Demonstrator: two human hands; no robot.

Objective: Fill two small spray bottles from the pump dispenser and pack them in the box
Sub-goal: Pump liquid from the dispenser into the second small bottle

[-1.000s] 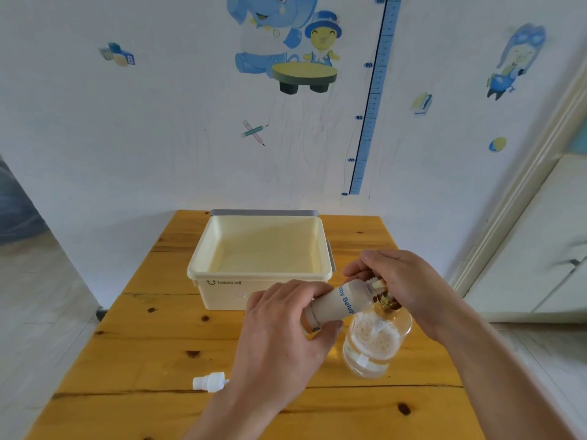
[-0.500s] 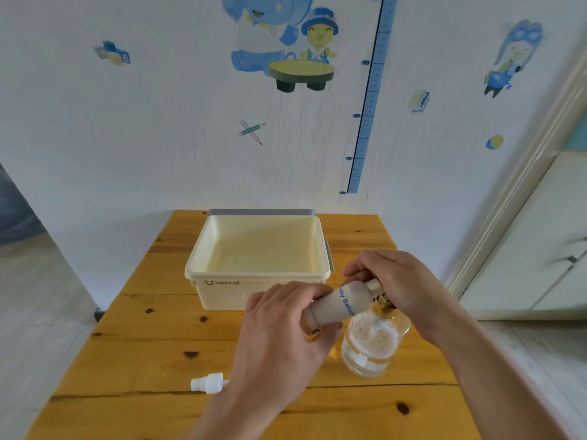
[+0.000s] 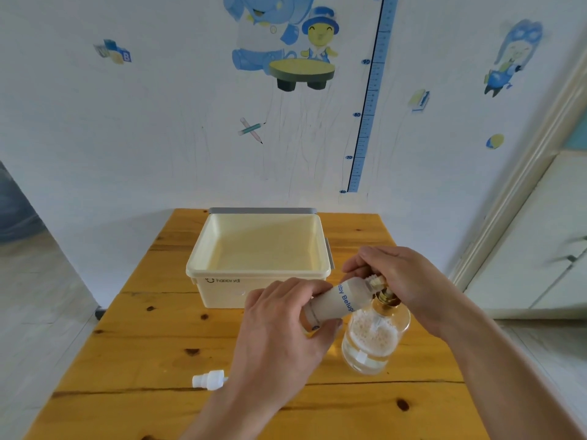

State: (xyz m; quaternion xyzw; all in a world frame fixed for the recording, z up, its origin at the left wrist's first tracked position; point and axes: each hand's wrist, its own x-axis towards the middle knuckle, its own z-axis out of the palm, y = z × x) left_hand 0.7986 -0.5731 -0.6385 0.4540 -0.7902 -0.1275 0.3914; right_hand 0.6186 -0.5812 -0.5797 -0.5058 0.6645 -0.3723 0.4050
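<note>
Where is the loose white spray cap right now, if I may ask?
Head view: the spray cap lies on the table, front left, just left of the left hand.

Table (image 3: 143, 360): box (image 3: 222, 295), dispenser (image 3: 371, 352) (perhaps cap (image 3: 209, 380))

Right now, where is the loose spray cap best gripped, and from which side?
Probably pinch the white spray cap across its wider collar from above: it lies on its side on the wooden table, the left forearm crowding its right end.

Child's room at home, cartoon wall stickers (image 3: 279, 36), height chart (image 3: 370, 100), wooden table (image 3: 133, 344)
</note>
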